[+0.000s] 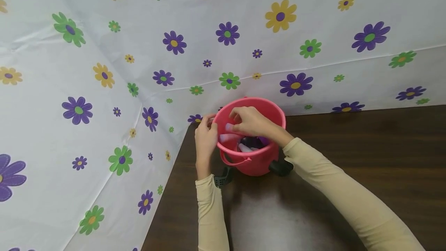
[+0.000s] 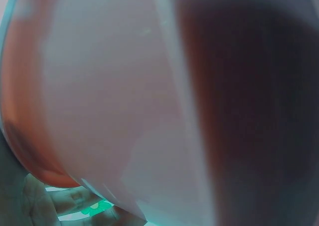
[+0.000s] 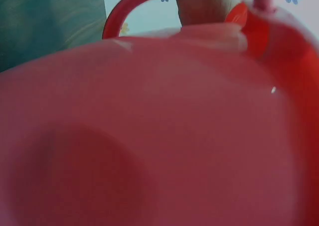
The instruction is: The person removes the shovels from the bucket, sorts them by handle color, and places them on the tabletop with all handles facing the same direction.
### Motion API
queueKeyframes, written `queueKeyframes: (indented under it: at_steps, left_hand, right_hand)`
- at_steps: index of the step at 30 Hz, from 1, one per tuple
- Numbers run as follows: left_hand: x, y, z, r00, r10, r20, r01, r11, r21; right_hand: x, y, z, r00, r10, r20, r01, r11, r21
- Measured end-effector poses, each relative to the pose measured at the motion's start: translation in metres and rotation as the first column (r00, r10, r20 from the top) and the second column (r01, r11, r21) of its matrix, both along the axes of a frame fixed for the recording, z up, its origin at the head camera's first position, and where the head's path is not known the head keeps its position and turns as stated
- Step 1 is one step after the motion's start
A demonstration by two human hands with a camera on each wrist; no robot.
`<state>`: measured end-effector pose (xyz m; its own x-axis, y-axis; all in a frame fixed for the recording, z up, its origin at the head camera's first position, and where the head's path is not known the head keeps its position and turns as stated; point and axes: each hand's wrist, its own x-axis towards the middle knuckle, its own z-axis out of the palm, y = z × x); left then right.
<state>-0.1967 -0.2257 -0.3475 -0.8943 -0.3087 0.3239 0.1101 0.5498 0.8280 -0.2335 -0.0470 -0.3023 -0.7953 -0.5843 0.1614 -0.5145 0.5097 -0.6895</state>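
Note:
A pink bucket (image 1: 251,162) stands upright on the dark wooden table. My left hand (image 1: 206,136) grips its left rim, fingers outside and thumb at the edge. In the left wrist view the bucket's wall fills most of the picture, with fingers (image 2: 70,201) low at the left. Over the bucket's mouth my right hand (image 1: 252,121) reaches in from the right, thumb and fingers curled around a pale lilac cylinder (image 1: 229,127), whose end shows past the thumb. Below lie another pale cylinder (image 1: 228,138), a whitish piece (image 1: 245,148) and a dark item (image 1: 250,141).
Flower-printed white sheeting (image 1: 195,18) rises behind and to the left of the bucket. The bucket's handle (image 1: 235,162) hangs at the front left. The table (image 1: 376,146) extends to the right and toward the front.

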Motion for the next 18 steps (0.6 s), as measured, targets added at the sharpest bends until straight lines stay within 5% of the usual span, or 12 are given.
queueKeyframes:
  at_steps: [18]
  left_hand:
    - [-0.001,0.000,0.001,1.000,0.008,0.003,-0.008,1.000,-0.018]
  right_hand:
    - [-0.020,-0.008,-0.006,0.976,0.207,0.071,-0.214,0.969,0.120]
